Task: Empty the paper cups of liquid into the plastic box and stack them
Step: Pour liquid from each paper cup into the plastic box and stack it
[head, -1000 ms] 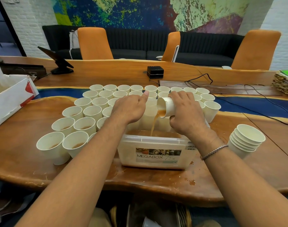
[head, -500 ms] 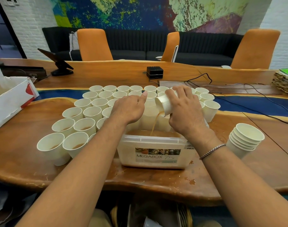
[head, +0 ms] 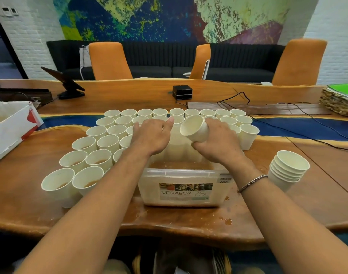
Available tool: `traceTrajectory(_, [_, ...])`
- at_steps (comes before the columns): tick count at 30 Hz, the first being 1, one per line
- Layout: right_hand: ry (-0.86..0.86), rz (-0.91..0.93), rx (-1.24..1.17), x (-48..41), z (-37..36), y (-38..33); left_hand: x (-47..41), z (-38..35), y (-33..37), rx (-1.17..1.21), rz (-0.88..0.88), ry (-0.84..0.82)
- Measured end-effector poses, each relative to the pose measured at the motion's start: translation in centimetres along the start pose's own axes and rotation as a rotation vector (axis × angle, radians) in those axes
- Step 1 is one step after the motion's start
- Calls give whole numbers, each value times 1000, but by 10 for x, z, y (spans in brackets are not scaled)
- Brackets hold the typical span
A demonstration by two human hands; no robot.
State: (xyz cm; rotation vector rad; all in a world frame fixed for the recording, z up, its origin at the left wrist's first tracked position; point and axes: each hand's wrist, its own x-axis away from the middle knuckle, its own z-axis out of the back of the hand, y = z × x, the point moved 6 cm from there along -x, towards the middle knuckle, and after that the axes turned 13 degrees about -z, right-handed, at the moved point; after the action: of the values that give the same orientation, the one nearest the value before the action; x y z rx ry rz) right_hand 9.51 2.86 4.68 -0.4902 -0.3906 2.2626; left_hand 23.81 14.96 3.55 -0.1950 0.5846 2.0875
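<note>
Where paper cups point(head: 107, 142) crowd wood table point(head: 189, 220), mural point(head: 169, 18) behind sofa point(head: 159, 56).

Cups point(head: 107, 142) behind box point(head: 149, 194), stack point(head: 287, 171) right

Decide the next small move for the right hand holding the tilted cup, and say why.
Probably carry the cup rightward and nest it in the stack of empties: the right hand holds it tipped, nothing pours out, and that stack stands right of the plastic box.
</note>
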Motion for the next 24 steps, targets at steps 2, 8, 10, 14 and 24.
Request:
traceTrajectory(2, [33,-43,-119,1,13,7,1,13,15,-7,-81,160])
traceTrajectory(8, [67,-99,-389,9,58,42,-18,4,95,577,-195,214])
traceTrajectory(10, [85,-115,-391,10,75,61,-26,-10,129,687,-240,180])
traceTrajectory(14, [107,-200,-342,11,108,103,-34,-27,187,761,-316,125])
traceTrajectory(24, [78,-365,-319,22,135,172,-40,-61,261,762,-358,-39])
